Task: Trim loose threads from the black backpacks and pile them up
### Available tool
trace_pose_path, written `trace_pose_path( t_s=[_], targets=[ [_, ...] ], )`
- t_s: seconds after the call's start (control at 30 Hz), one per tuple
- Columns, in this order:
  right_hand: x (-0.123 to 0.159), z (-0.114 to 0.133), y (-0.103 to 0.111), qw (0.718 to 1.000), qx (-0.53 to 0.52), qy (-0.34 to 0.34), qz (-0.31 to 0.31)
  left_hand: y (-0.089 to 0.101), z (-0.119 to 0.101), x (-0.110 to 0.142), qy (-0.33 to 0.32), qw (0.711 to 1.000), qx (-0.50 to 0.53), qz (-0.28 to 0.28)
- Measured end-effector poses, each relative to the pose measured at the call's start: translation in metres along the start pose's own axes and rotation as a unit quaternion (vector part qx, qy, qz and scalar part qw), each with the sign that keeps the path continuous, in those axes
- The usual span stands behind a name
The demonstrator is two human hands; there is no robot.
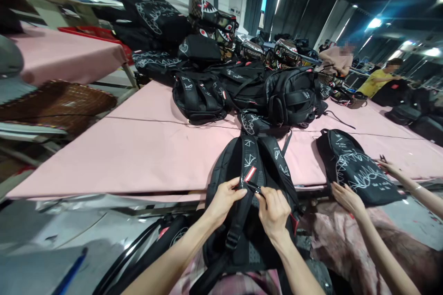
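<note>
A black backpack [252,161] with white scribble print lies straps-up on the near edge of the pink table [145,147], its lower part hanging toward me. My left hand [223,200] pinches the left shoulder strap just below a red-and-white tag [249,174]. My right hand [273,209] is closed on a small black buckle or strap end [255,188] between the two hands. Both hands rest on the upper back panel of the backpack.
A heap of black backpacks [242,87] fills the table's far middle. On the right a co-worker's two hands [348,198] hold a flat black printed bag [360,170]. Two more people sit at the far right. Shelving and a woven basket [58,101] stand at the left.
</note>
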State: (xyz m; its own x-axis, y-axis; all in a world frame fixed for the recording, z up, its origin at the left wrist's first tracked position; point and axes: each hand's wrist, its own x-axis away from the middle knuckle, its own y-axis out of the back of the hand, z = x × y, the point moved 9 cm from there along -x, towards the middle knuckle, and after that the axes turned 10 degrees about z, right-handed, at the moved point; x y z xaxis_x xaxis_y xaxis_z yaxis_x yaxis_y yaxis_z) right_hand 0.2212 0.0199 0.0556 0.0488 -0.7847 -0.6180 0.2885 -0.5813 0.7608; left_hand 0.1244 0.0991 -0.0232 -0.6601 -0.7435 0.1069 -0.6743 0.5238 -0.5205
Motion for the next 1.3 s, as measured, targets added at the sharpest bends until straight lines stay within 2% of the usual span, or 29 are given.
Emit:
trace_pose_path(
  t_s=[0.2,0.3,0.33,0.4,0.47,0.53,0.57,0.67,0.77,0.9,1.0,1.1,1.13,1.2,1.27,1.3],
  targets=[
    [-0.003,0.007,-0.004,0.999,0.034,0.024,-0.016,0.0,0.003,0.001,0.004,1.0,-0.01,-0.014],
    [-0.002,0.005,-0.006,1.0,0.002,0.009,-0.01,0.002,0.005,0.001,-0.004,1.0,-0.005,-0.007],
    [-0.001,0.0,-0.008,0.999,-0.033,-0.012,0.0,0.003,0.006,0.002,-0.007,1.0,0.004,-0.003],
    [0.001,-0.021,-0.016,0.986,-0.132,-0.095,0.03,0.009,0.011,0.003,-0.006,0.999,0.032,-0.002],
    [0.006,-0.049,-0.028,0.953,-0.211,-0.208,0.063,0.015,0.018,0.004,0.007,0.998,0.056,-0.007],
    [0.009,-0.069,-0.038,0.927,-0.224,-0.285,0.093,0.02,0.024,0.004,0.017,0.998,0.066,-0.011],
    [0.008,-0.074,-0.04,0.925,-0.213,-0.297,0.106,0.021,0.026,0.004,0.018,0.997,0.068,-0.013],
    [0.001,-0.073,-0.042,0.94,-0.164,-0.273,0.12,0.023,0.028,0.004,0.018,0.997,0.072,-0.025],
    [-0.003,-0.065,-0.041,0.956,-0.135,-0.237,0.109,0.024,0.031,0.003,0.022,0.996,0.078,-0.03],
    [-0.003,-0.063,-0.044,0.953,-0.15,-0.24,0.106,0.025,0.036,0.0,0.023,0.997,0.076,-0.025],
    [-0.002,-0.07,-0.055,0.925,-0.241,-0.272,0.108,0.023,0.036,0.0,0.018,0.998,0.049,-0.026],
    [0.007,-0.087,-0.069,0.856,-0.389,-0.332,0.07,0.024,0.023,0.013,-0.007,0.996,-0.091,-0.019],
    [0.012,-0.095,-0.072,0.834,-0.42,-0.356,0.05,0.029,0.015,0.022,-0.022,0.986,-0.16,-0.031],
    [0.022,-0.113,-0.075,0.815,-0.426,-0.391,0.034,0.054,0.003,0.047,-0.051,0.958,-0.27,-0.082],
    [0.031,-0.134,-0.074,0.824,-0.386,-0.413,0.036,0.097,0.002,0.083,-0.062,0.936,-0.308,-0.156],
    [0.036,-0.145,-0.072,0.832,-0.355,-0.425,0.034,0.128,0.009,0.105,-0.046,0.926,-0.31,-0.212]
  ],
)
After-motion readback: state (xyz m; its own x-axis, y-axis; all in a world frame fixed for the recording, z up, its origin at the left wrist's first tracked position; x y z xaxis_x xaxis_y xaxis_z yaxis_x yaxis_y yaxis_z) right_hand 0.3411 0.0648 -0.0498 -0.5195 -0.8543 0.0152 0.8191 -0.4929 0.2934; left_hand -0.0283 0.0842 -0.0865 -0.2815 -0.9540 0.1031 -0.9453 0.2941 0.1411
